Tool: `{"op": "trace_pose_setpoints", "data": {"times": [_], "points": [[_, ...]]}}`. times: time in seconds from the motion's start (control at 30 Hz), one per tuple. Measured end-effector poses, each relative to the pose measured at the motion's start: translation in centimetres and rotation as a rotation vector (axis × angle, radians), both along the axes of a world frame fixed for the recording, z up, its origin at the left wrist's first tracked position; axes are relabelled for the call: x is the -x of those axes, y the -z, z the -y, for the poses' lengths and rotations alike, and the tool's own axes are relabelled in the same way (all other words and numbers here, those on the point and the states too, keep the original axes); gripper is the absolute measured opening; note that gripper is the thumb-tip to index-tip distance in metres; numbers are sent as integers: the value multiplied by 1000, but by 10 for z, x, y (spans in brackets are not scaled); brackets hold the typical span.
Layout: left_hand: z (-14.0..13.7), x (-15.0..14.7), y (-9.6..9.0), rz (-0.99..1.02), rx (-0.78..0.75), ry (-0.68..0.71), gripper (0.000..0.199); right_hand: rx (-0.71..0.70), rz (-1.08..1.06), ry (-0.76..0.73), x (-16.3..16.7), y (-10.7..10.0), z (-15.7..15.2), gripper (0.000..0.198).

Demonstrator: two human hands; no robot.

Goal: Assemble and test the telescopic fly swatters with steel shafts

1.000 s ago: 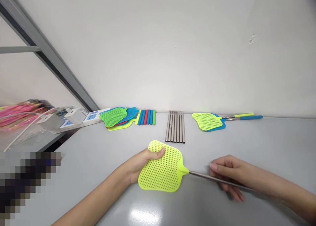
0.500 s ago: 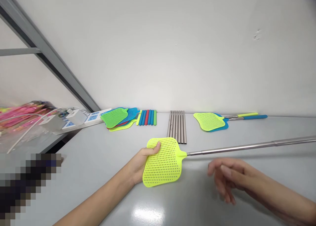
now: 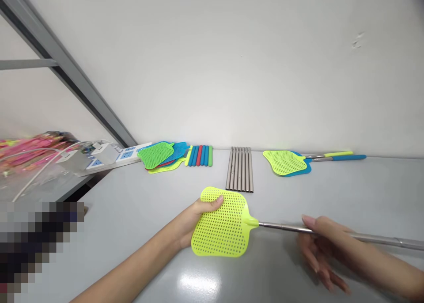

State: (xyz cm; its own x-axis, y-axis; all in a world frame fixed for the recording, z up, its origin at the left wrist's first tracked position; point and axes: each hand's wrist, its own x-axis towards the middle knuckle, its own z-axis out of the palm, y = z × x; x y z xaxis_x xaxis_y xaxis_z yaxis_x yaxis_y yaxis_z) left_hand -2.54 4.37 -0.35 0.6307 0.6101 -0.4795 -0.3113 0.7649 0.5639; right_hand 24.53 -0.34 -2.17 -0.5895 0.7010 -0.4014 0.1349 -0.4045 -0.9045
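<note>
My left hand point(image 3: 190, 223) is closed on the yellow-green fly swatter point(image 3: 225, 230). Its thumb presses on the front of the perforated head, and the other fingers are hidden behind. A thin metal rod point(image 3: 278, 226) runs from the head's neck out past the right edge, where its far end is out of view. My right hand point(image 3: 326, 250), slightly blurred, is at the rod with its thumb across it. The lower fingers hang loose and apart beneath; a firm grip is not visible.
Toward the wall lie stacked swatter heads point(image 3: 155, 156), a row of coloured handle grips point(image 3: 199, 155), several metal tubes point(image 3: 239, 169) and two swatters with handles point(image 3: 285, 162). A power strip point(image 3: 127, 155) with plugged-in adapters and pink bagged items point(image 3: 36, 155) are at left.
The rod has swung downward on its right side, and the swatter head has lowered slightly. My right hand has moved right and now meets the rod. My left hand keeps its hold.
</note>
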Motion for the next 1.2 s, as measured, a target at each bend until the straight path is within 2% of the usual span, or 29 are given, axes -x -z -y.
{"op": "trace_pose_setpoints", "data": {"times": [0.07, 0.2, 0.4, 0.5, 0.7, 1.2], "points": [[0, 1, -2, -35, -4, -7, 24, 77, -55, -45, 1, 10, 4, 65], [0, 2, -3, -91, -14, -9, 24, 138, -147, 19, 7, 23, 12, 65], [11, -5, -4, -143, -88, -80, 21, 222, -355, 139, 13, 25, 17, 63], [18, -9, -5, -160, -125, -98, 20, 219, -391, 199, 13, 26, 18, 64], [23, -11, -5, -183, -134, -97, 21, 174, -384, 217, 14, 30, 17, 69], [32, -20, -12, -203, -76, -101, 23, 156, -366, 139, 16, 20, 12, 68]]}}
